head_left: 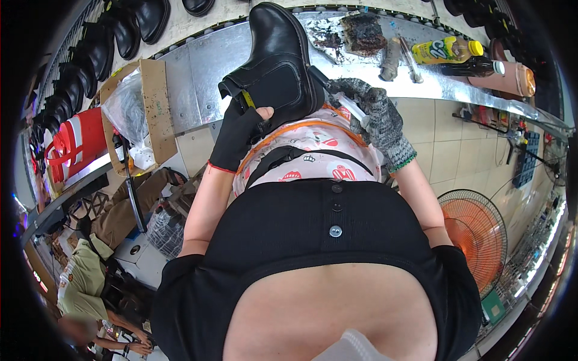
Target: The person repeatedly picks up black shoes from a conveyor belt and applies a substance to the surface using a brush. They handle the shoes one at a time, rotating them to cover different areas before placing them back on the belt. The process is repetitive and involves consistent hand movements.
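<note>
A black ankle boot (278, 57) rests tilted over my lap and the bench edge, its toe pointing away and its opening toward me. My left hand (232, 137), in a black glove with the thumb tip bare, is closed on the boot's shaft near the opening. On the right, my right hand (383, 123), in a grey knitted glove, is closed around a slim tool with a whitish handle (354, 111). A dark flat piece (319, 77) by that hand meets the boot's sole edge; whether it belongs to the tool is unclear. A patterned pink apron (313, 156) covers my lap.
A metal bench (189, 78) holds a dark-stained block (363, 33), a yellow-labelled bottle (442, 50) and a dark bottle (472, 67). An open cardboard box (158, 114) stands left. Black boots (96, 51) line the far left. An orange fan (472, 237) stands right; another person (84, 277) is lower left.
</note>
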The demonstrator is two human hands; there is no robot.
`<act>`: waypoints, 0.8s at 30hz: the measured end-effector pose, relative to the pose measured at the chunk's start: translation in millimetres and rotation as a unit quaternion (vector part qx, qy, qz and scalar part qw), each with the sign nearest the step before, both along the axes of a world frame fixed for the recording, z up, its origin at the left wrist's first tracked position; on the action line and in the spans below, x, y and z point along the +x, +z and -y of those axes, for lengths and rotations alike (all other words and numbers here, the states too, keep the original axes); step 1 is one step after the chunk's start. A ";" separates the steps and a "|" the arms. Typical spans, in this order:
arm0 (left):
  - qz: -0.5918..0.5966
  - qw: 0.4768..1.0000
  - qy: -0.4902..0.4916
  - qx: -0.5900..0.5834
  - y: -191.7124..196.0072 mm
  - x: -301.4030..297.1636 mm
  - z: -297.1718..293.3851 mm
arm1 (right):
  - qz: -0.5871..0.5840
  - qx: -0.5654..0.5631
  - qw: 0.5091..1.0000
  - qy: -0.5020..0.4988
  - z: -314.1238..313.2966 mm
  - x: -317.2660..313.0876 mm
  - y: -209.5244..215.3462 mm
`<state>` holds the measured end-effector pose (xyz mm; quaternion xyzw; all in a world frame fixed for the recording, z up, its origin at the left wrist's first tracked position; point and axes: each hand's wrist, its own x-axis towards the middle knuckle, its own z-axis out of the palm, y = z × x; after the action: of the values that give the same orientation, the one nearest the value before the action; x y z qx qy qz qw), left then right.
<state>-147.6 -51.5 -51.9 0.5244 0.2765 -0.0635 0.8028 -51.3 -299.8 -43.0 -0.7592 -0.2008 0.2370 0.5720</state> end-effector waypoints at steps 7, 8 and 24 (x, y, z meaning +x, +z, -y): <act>0.002 1.000 0.003 -0.020 3.5 4.4 5.6 | -0.008 -0.029 0.999 0.019 15.1 -4.1 14.5; 0.007 1.000 0.002 -0.027 7.3 6.4 7.5 | 0.005 -0.042 0.999 0.030 18.5 -5.0 17.3; 0.007 0.976 0.074 -0.206 37.4 33.7 23.7 | 0.085 -0.038 0.996 -0.010 38.8 -30.9 61.7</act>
<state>-113.9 -75.2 -14.5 0.3260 0.2894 -0.0560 0.8982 -82.2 -338.5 18.6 -0.7996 -0.2325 0.1732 0.5259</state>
